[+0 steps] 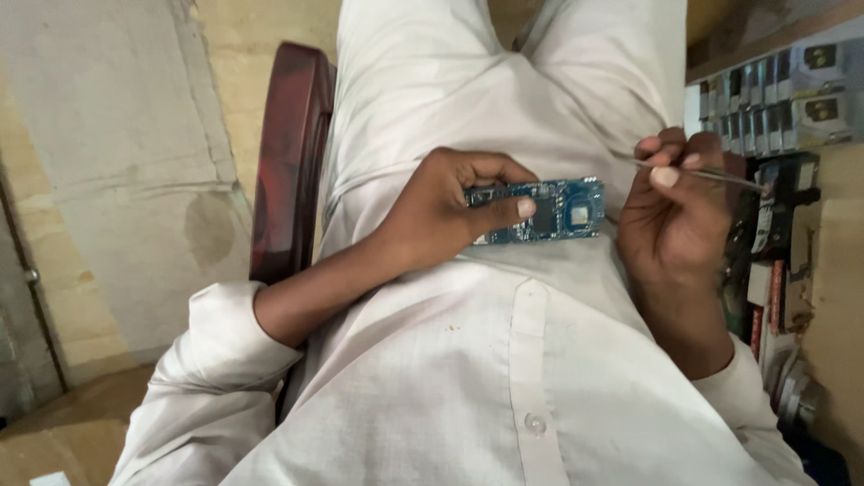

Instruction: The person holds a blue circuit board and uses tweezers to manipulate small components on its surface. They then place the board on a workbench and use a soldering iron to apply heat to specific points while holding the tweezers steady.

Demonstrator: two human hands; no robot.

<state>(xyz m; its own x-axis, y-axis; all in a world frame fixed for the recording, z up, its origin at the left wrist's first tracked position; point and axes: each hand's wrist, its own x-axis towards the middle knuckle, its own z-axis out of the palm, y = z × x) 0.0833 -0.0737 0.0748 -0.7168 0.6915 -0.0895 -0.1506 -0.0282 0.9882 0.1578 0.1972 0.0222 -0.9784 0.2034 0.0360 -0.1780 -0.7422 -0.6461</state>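
A seated person in a pale shirt [468, 360] holds a blue circuit board [549, 211] over the lap, seen from above. The left hand [450, 211] is closed on the board's left end, thumb [504, 209] pressed flat on top and fingers curled behind its upper edge, so the board sticks out level toward the right. The right hand [670, 211] is closed in a pinch on a thin metal tool [711, 174], probably tweezers, whose free end points right, away from the board and toward the cluttered shelf [774, 99] of small boxes. The tool is near the board but not touching it. A dark red chair arm [288, 162] shows at the left, with worn cardboard [108, 162] on the floor beyond.

The risks look plain enough. The board is gripped at one end only, with no surface beneath it, so a firm push from the tool could tip it or twist it out of the hand and drop it to the lap or floor. A metal point that slips could scratch the chips or pry one loose. The thumb lying on the board's face may smear or strain small parts there. Any tiny part lifted free could vanish into the folds of cloth.
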